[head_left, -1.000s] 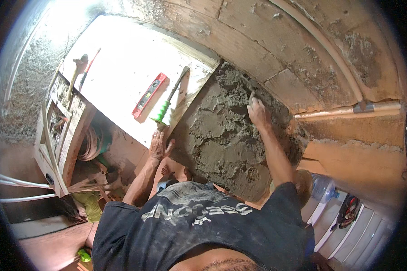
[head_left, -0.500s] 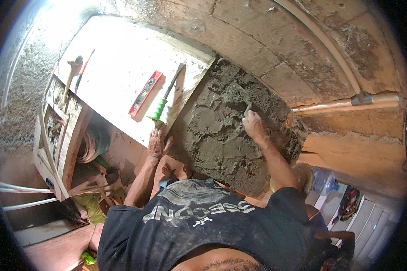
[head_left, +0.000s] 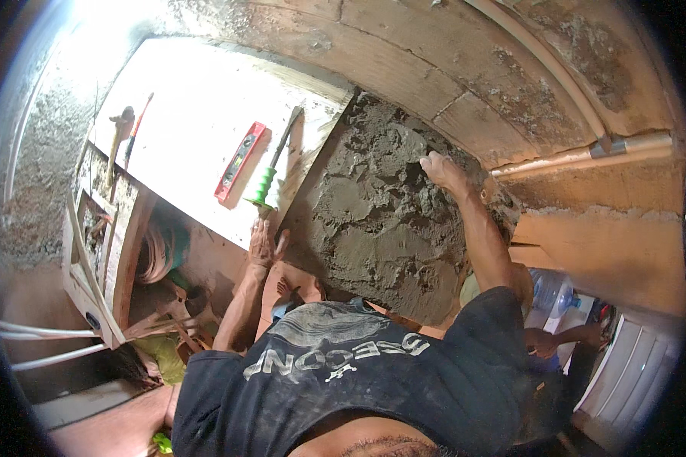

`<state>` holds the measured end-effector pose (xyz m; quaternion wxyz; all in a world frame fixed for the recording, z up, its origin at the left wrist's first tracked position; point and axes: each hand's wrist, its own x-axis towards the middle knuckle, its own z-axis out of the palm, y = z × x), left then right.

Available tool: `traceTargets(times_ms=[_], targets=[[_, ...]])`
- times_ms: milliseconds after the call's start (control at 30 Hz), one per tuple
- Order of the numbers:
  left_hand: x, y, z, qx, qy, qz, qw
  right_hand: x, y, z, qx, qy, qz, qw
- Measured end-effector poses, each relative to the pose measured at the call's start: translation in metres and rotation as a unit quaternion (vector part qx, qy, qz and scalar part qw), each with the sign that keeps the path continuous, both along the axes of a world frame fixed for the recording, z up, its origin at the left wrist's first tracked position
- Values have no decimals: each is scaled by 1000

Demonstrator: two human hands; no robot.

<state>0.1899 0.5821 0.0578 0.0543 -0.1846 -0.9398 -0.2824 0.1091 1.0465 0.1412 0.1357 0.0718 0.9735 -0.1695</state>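
Observation:
My left hand (head_left: 261,245) lies flat with its fingers stretched out on the near edge of a white slab (head_left: 183,99), just below a chisel (head_left: 265,185) with a green guarded grip. Beside the chisel rests a red spirit level (head_left: 241,161). My right hand (head_left: 443,171) is closed over the far right part of a bed of wet grey mortar (head_left: 389,221). It grips a mortar-coated trowel, whose blade blends into the mortar and is hard to make out. The mortar is rough and lumpy at the back, smoother nearer me.
A hammer (head_left: 118,137) and a thin red-and-black tool (head_left: 138,131) lie at the slab's left edge. Below are coiled hose (head_left: 156,255) and wood scraps. A pipe (head_left: 587,157) runs along the right wall. Another person's arm (head_left: 572,337) shows near a water bottle (head_left: 560,297).
My right hand has moved up and slightly right over the mortar, and the trowel shows less. My left hand stays on the slab. The other person's arm at lower right has shifted.

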Motion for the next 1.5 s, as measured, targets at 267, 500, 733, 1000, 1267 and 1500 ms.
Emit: traceTargets(times_ms=[267,500,733,1000,1267,1500], targets=[[3,-2,-13,-13,-42,11,999,61,-64,26,-47,-35,-143,988],[4,-2,-17,-6,-26,23,999,74,-31,-47,-1,19,-100,995],[2,1,-14,-8,2,-3,1000,106,-5,-8,27,-9,-248,968],[4,-6,-11,-13,-45,6,999,18,-109,-26,-67,55,-194,977],[2,-10,-23,28,-35,-24,999,80,3,-91,78,18,-210,974],[5,-17,-34,53,-20,-45,997,112,56,-100,-142,-12,-553,821]])
